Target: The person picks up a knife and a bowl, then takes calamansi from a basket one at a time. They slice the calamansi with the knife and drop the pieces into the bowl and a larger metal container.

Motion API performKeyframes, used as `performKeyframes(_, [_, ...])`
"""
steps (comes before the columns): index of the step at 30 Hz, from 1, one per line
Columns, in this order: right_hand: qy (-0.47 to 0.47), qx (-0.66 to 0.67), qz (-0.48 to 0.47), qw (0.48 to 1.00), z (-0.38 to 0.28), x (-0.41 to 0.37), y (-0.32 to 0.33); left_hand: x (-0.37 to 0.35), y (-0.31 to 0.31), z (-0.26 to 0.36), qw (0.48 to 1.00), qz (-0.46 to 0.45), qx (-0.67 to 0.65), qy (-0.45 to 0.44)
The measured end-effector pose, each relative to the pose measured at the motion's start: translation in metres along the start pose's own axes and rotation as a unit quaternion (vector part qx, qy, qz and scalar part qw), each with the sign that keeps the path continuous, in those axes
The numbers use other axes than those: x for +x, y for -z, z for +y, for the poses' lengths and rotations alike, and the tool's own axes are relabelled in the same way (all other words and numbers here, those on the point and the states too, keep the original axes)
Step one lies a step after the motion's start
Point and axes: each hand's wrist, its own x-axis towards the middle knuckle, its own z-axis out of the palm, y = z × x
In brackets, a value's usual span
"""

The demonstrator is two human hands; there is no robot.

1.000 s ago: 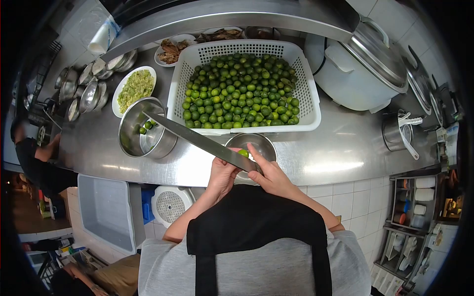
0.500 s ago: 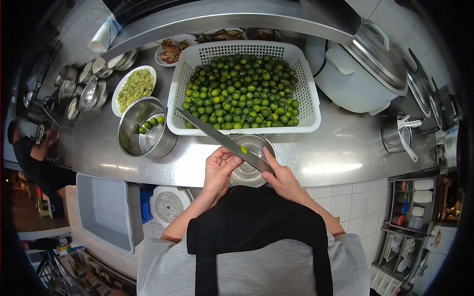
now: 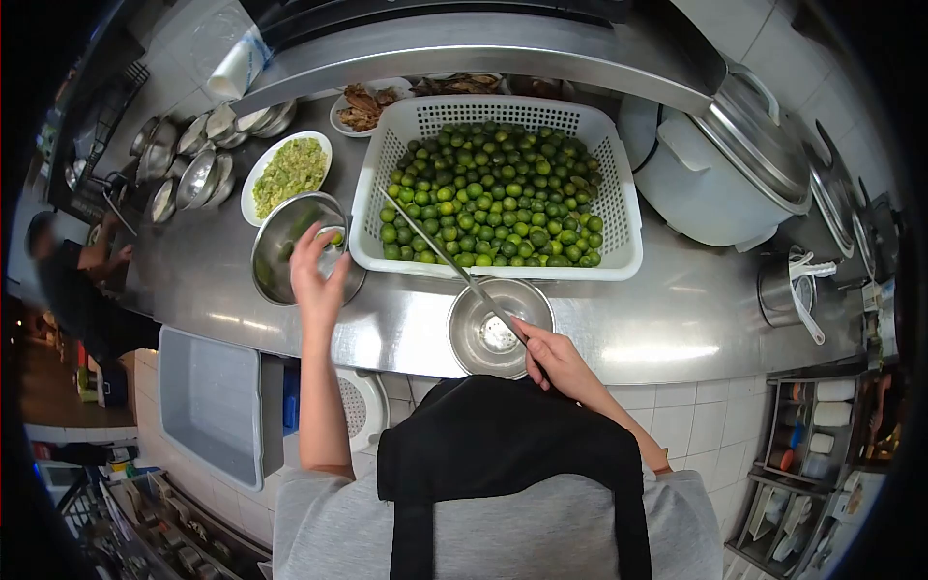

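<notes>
My right hand (image 3: 556, 358) is closed round the handle of a long kitchen knife (image 3: 450, 259). Its blade slants up and left across a shallow steel bowl (image 3: 454, 333), with the tip over the basket of limes. Over the mouth of a deep steel pot (image 3: 275, 253) hovers my left hand (image 3: 317, 275), its fingers spread and slightly blurred. A bit of green shows behind those fingers; most of the pot's inside is hidden by the hand. Many small green limes (image 3: 493, 198) fill the white perforated basket (image 3: 626, 227) behind the bowl.
An oval plate of chopped green vegetable (image 3: 290, 172) lies beyond the pot, near stacked metal bowls (image 3: 198, 179). To the right stand a large lidded pot (image 3: 701, 184) and a small saucepan (image 3: 776, 292). A grey tub (image 3: 208, 406) sits below the counter; another person (image 3: 82, 280) is at far left.
My left hand has left the knife blade and moved left to the deep pot. The knife has turned edge-on, and the green piece on its blade no longer shows. The view has shifted slightly.
</notes>
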Motion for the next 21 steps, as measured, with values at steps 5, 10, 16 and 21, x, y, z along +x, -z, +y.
performKeyframes(5, [0.034,0.007,-0.026,0.999,-0.008,0.002,0.000,0.033,-0.057,0.032,0.979,-0.168,-0.055,-0.105])
performKeyframes(10, [0.057,0.015,-0.017,0.998,-0.011,-0.002,0.001,0.073,-0.133,0.039,0.943,-0.288,-0.040,-0.159])
performKeyframes(16, [0.052,0.039,-0.005,0.998,-0.005,-0.004,0.002,0.082,-0.207,0.044,0.890,-0.388,0.049,-0.233])
performKeyframes(21, [0.059,0.028,0.011,0.998,-0.007,-0.009,0.003,0.092,-0.202,0.053,0.867,-0.453,0.014,-0.205])
